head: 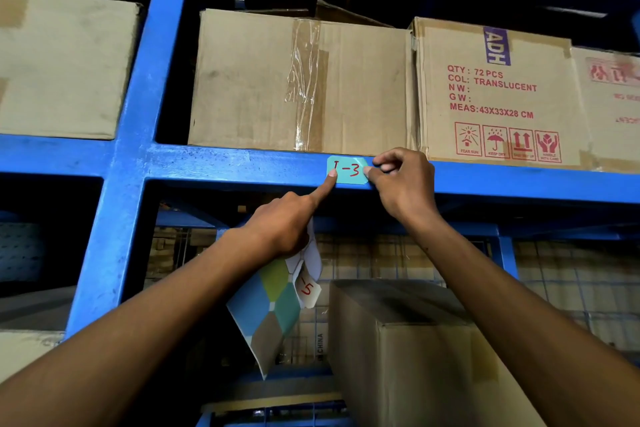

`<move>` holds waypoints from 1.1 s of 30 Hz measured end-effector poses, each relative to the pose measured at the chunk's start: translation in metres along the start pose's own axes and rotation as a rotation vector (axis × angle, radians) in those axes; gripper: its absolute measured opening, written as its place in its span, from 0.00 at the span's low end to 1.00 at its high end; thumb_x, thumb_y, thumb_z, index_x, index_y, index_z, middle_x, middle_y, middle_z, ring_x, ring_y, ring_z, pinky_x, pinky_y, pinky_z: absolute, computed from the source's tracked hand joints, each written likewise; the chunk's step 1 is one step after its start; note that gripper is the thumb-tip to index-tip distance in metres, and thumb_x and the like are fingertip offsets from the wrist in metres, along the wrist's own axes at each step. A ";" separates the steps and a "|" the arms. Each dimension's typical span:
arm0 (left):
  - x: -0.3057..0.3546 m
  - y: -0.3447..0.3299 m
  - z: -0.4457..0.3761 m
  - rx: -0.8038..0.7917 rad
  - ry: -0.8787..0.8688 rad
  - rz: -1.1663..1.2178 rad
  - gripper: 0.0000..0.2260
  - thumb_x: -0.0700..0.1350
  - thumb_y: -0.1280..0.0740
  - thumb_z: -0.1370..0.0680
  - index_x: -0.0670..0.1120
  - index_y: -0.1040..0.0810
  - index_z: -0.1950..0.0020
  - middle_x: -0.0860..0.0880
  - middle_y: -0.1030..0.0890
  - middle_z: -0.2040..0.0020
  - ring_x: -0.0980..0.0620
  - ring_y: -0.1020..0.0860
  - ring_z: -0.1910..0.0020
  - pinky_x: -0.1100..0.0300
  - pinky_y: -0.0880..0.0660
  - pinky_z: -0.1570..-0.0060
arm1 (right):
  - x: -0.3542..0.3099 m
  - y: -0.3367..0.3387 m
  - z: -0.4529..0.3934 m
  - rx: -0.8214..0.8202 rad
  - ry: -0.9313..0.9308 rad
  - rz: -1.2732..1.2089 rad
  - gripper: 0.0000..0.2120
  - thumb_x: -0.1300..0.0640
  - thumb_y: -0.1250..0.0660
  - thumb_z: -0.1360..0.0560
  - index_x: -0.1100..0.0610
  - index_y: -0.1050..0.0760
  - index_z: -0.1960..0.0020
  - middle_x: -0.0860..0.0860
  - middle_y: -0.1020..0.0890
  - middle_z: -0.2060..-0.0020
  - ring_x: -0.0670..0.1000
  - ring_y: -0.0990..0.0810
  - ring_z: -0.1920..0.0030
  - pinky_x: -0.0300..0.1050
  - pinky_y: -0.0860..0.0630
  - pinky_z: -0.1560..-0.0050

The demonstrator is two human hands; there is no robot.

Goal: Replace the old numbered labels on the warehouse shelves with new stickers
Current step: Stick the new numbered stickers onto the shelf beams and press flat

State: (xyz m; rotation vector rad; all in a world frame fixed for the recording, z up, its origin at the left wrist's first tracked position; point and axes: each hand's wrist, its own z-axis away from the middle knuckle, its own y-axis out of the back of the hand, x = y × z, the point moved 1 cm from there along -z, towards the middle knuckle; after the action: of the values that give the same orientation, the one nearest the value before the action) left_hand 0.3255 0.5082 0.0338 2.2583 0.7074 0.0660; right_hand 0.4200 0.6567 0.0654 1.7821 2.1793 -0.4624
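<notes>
Hands (346, 204) on teal sticker (347, 170), shelf beam (214, 163)

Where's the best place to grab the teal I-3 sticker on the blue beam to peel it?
Probably the right edge of the sticker, coming from the right. The right hand already pinches there, and the upper right corner looks slightly lifted, while the left hand fingertip presses the left end flat against the beam.

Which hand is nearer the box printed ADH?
Right. The right hand pinches the sticker's right end just below the box's lower left corner. The left hand is lower and farther left, fingertip on the sticker's left end.
</notes>
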 end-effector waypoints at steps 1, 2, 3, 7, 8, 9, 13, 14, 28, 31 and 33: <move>0.000 0.000 0.000 0.002 -0.003 -0.001 0.42 0.35 0.39 0.24 0.60 0.66 0.26 0.44 0.34 0.59 0.48 0.35 0.68 0.52 0.33 0.63 | 0.000 0.001 -0.001 0.018 0.001 0.015 0.04 0.58 0.29 0.29 0.55 0.22 0.55 0.51 0.20 0.59 0.49 0.22 0.55 0.50 0.21 0.52; 0.000 0.001 0.000 0.005 -0.009 -0.003 0.42 0.35 0.40 0.25 0.60 0.66 0.26 0.45 0.34 0.59 0.48 0.34 0.68 0.52 0.33 0.63 | 0.000 0.003 0.000 0.038 0.031 0.040 0.05 0.60 0.30 0.29 0.55 0.22 0.53 0.51 0.21 0.57 0.50 0.22 0.54 0.52 0.22 0.50; 0.000 0.001 0.000 0.008 -0.018 -0.003 0.42 0.35 0.40 0.25 0.60 0.66 0.26 0.44 0.34 0.59 0.47 0.33 0.67 0.52 0.33 0.63 | -0.001 0.004 0.002 0.047 0.091 0.076 0.07 0.61 0.32 0.28 0.55 0.22 0.51 0.52 0.21 0.55 0.51 0.23 0.52 0.52 0.22 0.48; -0.003 0.007 -0.006 0.002 -0.039 0.053 0.42 0.36 0.39 0.25 0.60 0.64 0.26 0.45 0.34 0.60 0.37 0.26 0.57 0.51 0.31 0.58 | -0.006 0.002 0.017 -0.102 0.464 0.387 0.21 0.66 0.40 0.27 0.52 0.27 0.36 0.54 0.28 0.38 0.54 0.32 0.36 0.49 0.35 0.37; -0.003 0.010 -0.011 0.000 -0.043 0.076 0.42 0.36 0.38 0.26 0.59 0.65 0.26 0.46 0.35 0.62 0.38 0.27 0.58 0.51 0.31 0.57 | -0.004 0.000 0.020 -0.128 0.508 0.479 0.23 0.66 0.41 0.26 0.51 0.30 0.33 0.55 0.31 0.33 0.54 0.36 0.33 0.50 0.38 0.35; -0.004 0.012 -0.015 -0.010 -0.049 0.099 0.43 0.35 0.38 0.26 0.59 0.65 0.26 0.47 0.35 0.64 0.40 0.28 0.59 0.52 0.31 0.57 | 0.000 -0.002 0.022 -0.138 0.520 0.555 0.25 0.65 0.42 0.26 0.50 0.32 0.31 0.55 0.35 0.30 0.55 0.39 0.30 0.52 0.41 0.33; -0.007 0.014 -0.023 -0.042 -0.064 0.131 0.45 0.34 0.36 0.26 0.60 0.67 0.27 0.48 0.36 0.66 0.43 0.28 0.61 0.51 0.29 0.56 | 0.016 -0.002 0.024 -0.117 0.447 0.671 0.29 0.64 0.42 0.26 0.46 0.40 0.27 0.58 0.43 0.25 0.59 0.45 0.27 0.56 0.46 0.31; -0.008 0.013 -0.022 -0.035 -0.063 0.141 0.46 0.34 0.36 0.26 0.61 0.67 0.27 0.47 0.35 0.66 0.43 0.28 0.61 0.51 0.28 0.56 | 0.019 -0.002 0.026 -0.107 0.427 0.667 0.30 0.64 0.42 0.26 0.46 0.41 0.27 0.58 0.43 0.25 0.59 0.46 0.27 0.56 0.46 0.31; -0.013 -0.023 0.004 0.034 -0.085 0.267 0.48 0.34 0.36 0.29 0.66 0.69 0.32 0.47 0.34 0.71 0.41 0.29 0.68 0.42 0.24 0.54 | 0.035 0.001 0.056 -0.046 0.616 0.906 0.33 0.65 0.33 0.34 0.56 0.35 0.30 0.65 0.34 0.30 0.65 0.33 0.32 0.60 0.31 0.39; -0.005 -0.028 0.016 0.096 -0.083 0.421 0.44 0.34 0.35 0.28 0.59 0.61 0.25 0.42 0.32 0.70 0.40 0.33 0.65 0.56 0.30 0.56 | 0.038 0.014 0.059 -0.083 0.620 0.853 0.29 0.65 0.36 0.34 0.55 0.30 0.33 0.64 0.33 0.31 0.64 0.33 0.32 0.60 0.33 0.37; -0.006 -0.040 0.030 0.182 -0.046 0.573 0.42 0.36 0.33 0.27 0.58 0.56 0.24 0.45 0.27 0.63 0.44 0.32 0.60 0.62 0.36 0.57 | 0.043 0.025 0.066 -0.162 0.478 0.594 0.24 0.61 0.42 0.31 0.55 0.28 0.35 0.60 0.30 0.32 0.59 0.32 0.33 0.57 0.36 0.35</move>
State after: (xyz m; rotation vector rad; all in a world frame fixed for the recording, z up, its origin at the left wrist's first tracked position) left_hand 0.3097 0.5077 -0.0140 2.5633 0.0227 0.2310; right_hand 0.4378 0.6722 -0.0143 2.4833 1.7230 0.2952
